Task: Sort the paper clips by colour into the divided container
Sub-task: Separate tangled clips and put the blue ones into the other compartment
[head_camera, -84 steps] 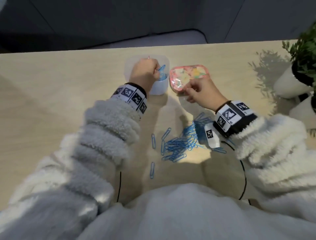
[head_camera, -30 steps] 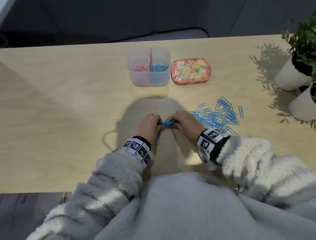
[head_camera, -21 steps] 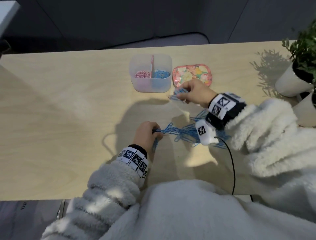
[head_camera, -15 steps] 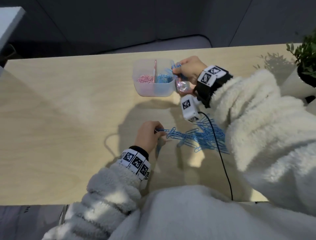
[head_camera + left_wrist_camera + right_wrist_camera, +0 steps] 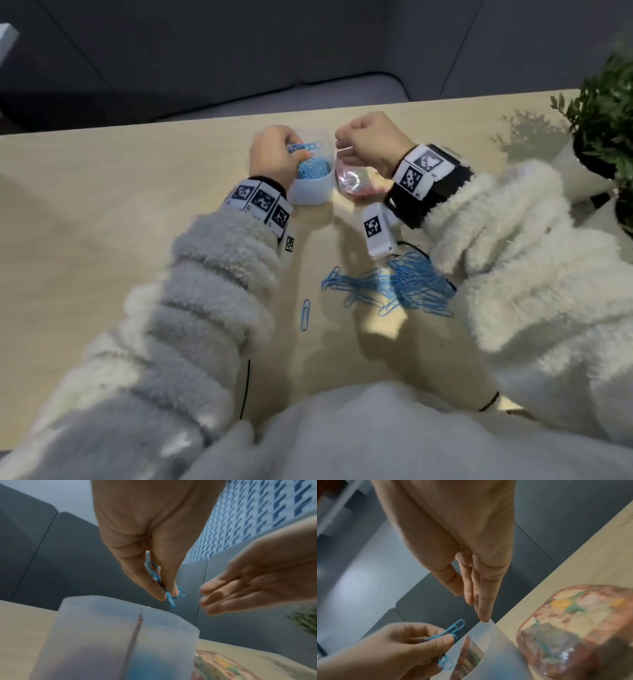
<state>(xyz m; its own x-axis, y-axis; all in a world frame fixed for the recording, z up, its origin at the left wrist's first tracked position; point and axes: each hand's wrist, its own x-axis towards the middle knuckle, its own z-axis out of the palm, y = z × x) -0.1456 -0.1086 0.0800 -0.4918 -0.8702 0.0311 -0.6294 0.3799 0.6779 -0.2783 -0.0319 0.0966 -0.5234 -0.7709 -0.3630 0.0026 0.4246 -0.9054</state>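
Divided container [image 5: 310, 195]: blue clips inside | left hand [image 5: 274, 157] pinching clips [image 5: 306, 147] | right hand [image 5: 471, 561] empty, fingers straight

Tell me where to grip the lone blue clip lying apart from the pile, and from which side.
Pinch the single blue paper clip across its two long sides, near the middle, coming straight down from above. It lies flat on the table, lengthwise towards the person, clear of the blue pile, so both long edges are free.

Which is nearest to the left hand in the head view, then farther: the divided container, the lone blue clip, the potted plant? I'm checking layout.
1. Divided container, right under the left hand.
2. Lone blue clip, on the table toward the person.
3. Potted plant, far right edge.
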